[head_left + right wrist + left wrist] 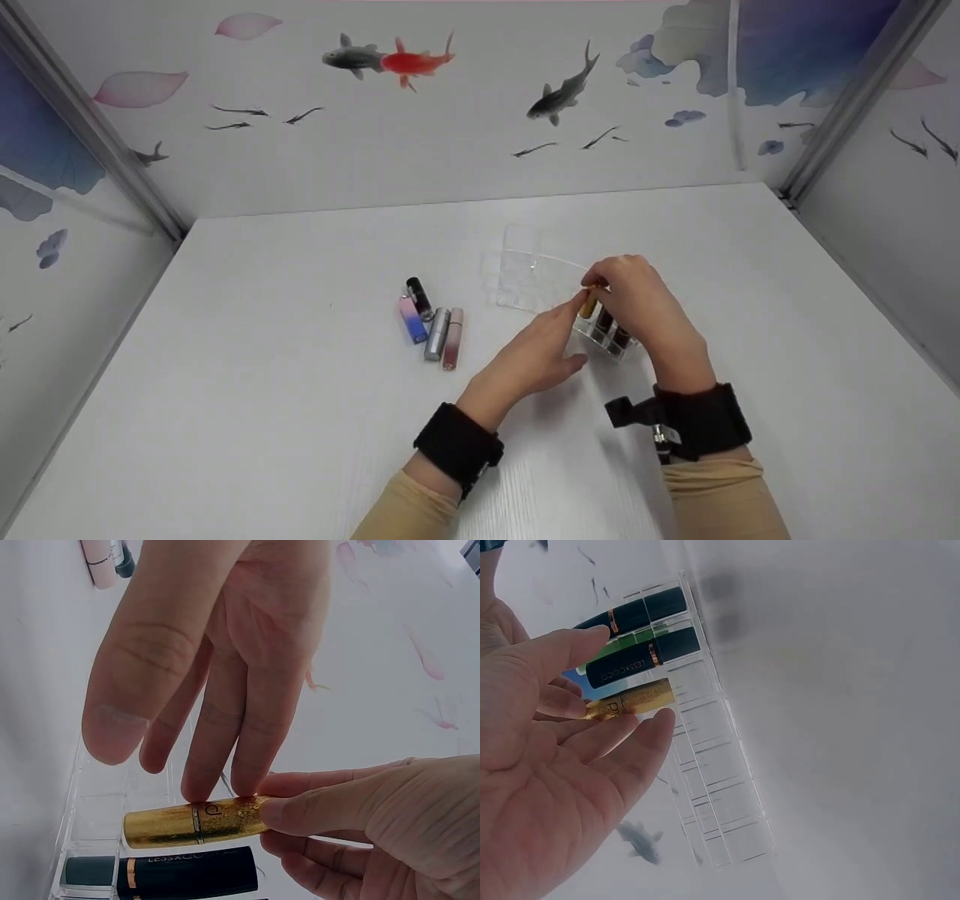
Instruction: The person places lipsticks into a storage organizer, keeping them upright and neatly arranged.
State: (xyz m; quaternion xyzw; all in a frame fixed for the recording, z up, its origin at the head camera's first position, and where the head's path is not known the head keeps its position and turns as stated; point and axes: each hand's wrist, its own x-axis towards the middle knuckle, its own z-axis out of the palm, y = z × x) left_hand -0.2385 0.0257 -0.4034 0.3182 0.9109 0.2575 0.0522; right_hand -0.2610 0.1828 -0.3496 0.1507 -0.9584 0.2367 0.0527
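Note:
My right hand (645, 300) pinches the upper end of a gold lipstick tube (199, 823) between thumb and fingers. The tube's lower end is at the mouth of a compartment in a clear lipstick organizer (724, 742); how deep it sits I cannot tell. Beside it, my left hand (536, 352) has its fingers extended, and in the right wrist view two fingertips touch the gold tube's side. Two black tubes with copper-coloured bands, one of them this black tube (622, 664), stand in neighbouring compartments. Behind them shows a green item (626, 645), partly hidden.
Left of the organizer, a loose group lies on the white table (262, 360): a black tube (419, 298), a pink-and-blue tube (412, 321), a silver tube (437, 334) and a pink lip gloss tube (453, 339). Printed panels (465, 150) wall the table's back and sides.

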